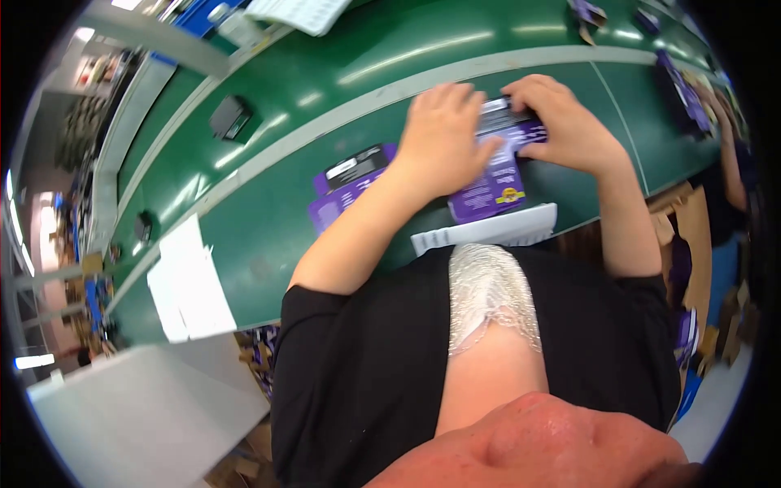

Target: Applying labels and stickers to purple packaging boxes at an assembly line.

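A purple and black cardboard carton (486, 193) lies on the green table in front of me, close to the near edge. My left hand (446, 138) grips its left side, the thumb resting on the printed face and the fingers curled at the far end, slightly blurred. On the other side, my right hand (560, 122) pinches the carton's far right part between thumb and fingers. Left of these, a second flat purple carton (332, 210) with a black panel is partly covered by my left forearm. Near my chest is a white folded strip (488, 228).
White paper sheets (191, 285) lie at the table's left. Behind a pale rail (325, 122) sit a black device (230, 118) and a smaller one (143, 226). At the right, another person's hand (719, 110) is beside a purple carton (682, 93).
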A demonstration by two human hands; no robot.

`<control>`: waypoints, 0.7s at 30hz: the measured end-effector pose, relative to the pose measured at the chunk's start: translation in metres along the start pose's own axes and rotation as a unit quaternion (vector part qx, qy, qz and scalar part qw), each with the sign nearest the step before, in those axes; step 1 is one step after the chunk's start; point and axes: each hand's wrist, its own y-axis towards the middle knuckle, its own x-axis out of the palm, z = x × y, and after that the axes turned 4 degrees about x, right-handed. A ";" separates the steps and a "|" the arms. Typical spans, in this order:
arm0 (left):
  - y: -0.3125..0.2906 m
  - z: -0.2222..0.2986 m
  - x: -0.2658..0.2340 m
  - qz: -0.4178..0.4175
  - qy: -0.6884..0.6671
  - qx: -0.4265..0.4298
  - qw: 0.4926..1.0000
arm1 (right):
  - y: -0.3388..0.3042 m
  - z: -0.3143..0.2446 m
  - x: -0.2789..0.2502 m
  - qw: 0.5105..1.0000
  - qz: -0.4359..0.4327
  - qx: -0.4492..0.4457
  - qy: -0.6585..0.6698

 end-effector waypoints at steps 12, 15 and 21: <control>-0.073 -0.057 -0.127 -0.141 0.141 -0.160 0.967 | -0.011 -0.099 0.020 0.987 0.118 -0.103 -0.020; -0.130 -0.077 -0.100 -0.165 0.159 -0.176 0.957 | -0.023 -0.098 0.051 0.990 0.000 -0.142 0.006; -0.160 -0.035 -0.081 -0.090 0.014 -0.129 0.987 | -0.024 -0.115 0.099 0.986 -0.058 -0.150 -0.051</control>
